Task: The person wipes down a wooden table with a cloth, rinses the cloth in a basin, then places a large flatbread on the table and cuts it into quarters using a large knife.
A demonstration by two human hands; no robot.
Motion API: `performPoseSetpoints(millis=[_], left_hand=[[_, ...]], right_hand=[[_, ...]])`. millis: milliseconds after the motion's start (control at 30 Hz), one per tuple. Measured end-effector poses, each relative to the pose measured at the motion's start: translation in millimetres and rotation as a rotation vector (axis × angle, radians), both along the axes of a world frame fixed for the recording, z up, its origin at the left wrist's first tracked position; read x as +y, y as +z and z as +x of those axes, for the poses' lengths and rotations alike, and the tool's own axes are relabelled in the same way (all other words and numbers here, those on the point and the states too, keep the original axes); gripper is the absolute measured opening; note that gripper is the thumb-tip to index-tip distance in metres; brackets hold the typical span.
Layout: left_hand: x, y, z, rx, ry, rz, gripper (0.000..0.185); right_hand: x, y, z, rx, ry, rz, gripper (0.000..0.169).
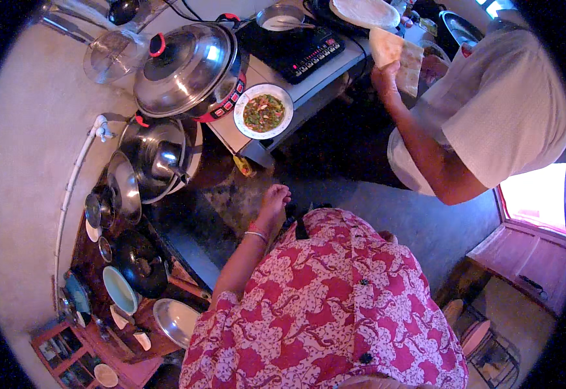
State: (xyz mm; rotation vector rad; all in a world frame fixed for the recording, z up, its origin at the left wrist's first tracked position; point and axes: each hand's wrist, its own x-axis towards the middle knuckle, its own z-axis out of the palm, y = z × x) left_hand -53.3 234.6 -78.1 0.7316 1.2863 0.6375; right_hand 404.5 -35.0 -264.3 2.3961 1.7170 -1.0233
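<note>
My left hand point(277, 195) hangs in front of my patterned dress, its fingers curled loosely, with a bangle at the wrist. Whether it holds anything cannot be told. My right hand is out of view. Ahead, a patterned bowl of chopped green and red food point(264, 111) rests near the counter corner. Behind it, to the left, stands an electric pot with a domed metal lid point(185, 68). An induction cooktop point(307, 53) lies to the right of the pot, with a metal pan point(280, 18) at its far side.
At right, another person point(497, 112) holds folded flatbread point(399, 61) near a round of flatbread point(366, 12). Left of me are a large metal basin point(154, 160), a dark wok point(139, 262) and a pale blue bowl point(120, 290). A white pipe point(74, 170) runs along the wall.
</note>
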Motion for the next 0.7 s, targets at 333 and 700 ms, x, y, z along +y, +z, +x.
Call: performPoseSetpoints(millis=[333, 700], left_hand=[[20, 33, 35, 0.029, 0.017, 0.013, 0.012], [137, 1, 26, -0.186, 0.434, -0.134, 0.022]], right_hand=[[8, 42, -3, 0.144, -0.059, 0.047, 0.02], [154, 127, -37, 0.534, -0.075, 0.185, 0.019]])
